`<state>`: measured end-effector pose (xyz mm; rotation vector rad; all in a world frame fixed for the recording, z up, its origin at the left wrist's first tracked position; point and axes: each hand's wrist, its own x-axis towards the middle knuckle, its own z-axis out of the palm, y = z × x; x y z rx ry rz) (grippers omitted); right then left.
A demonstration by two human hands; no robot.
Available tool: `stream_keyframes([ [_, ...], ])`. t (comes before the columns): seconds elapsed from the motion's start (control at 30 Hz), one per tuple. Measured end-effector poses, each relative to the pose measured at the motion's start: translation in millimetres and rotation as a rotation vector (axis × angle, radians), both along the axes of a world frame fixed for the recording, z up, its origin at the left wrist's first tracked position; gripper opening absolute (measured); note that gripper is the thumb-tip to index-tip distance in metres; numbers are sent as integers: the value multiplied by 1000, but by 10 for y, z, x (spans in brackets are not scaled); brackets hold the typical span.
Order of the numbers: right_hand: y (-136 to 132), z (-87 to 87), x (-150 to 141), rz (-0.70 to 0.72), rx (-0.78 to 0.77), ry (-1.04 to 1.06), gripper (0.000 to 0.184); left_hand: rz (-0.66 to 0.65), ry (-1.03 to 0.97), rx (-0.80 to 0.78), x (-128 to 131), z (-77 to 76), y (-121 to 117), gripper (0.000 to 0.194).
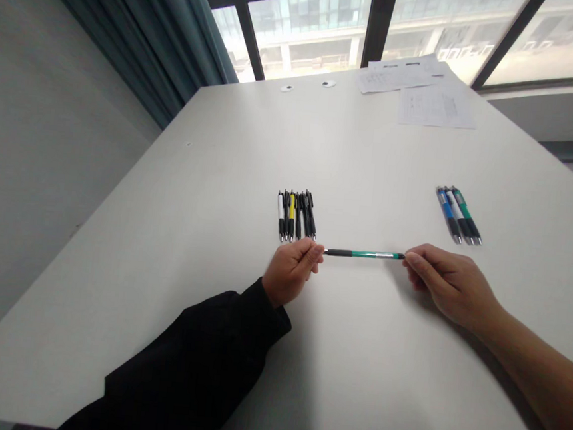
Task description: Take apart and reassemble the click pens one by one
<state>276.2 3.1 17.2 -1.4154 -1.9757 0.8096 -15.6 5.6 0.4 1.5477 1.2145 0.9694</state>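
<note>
A green pen (374, 255) with a black grip is stretched level between my two hands, above the white table (208, 188). My left hand (292, 269), in a black sleeve, pinches its tip end. My right hand (446, 282) pinches the opposite, dark end between thumb and fingers. Just beyond my left hand lies a row of several pens (292, 215), mostly black, with one white and one yellow among them. Farther off, past my right hand, a smaller group of pens (459, 215) in blue, white and green lies side by side.
Papers (418, 86) lie at the table's far right, by the window (307, 29). Two small white round pieces (329, 84) sit near the far edge. A blue-grey curtain (147, 29) hangs at the left, beside a grey wall (37, 139).
</note>
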Motion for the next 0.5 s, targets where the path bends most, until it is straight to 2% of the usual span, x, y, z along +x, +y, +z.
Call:
stream_keyframes([
  [0.5,9,-49,13,18,-46,-8,44,-10,102,45,-20,-13,18,53],
])
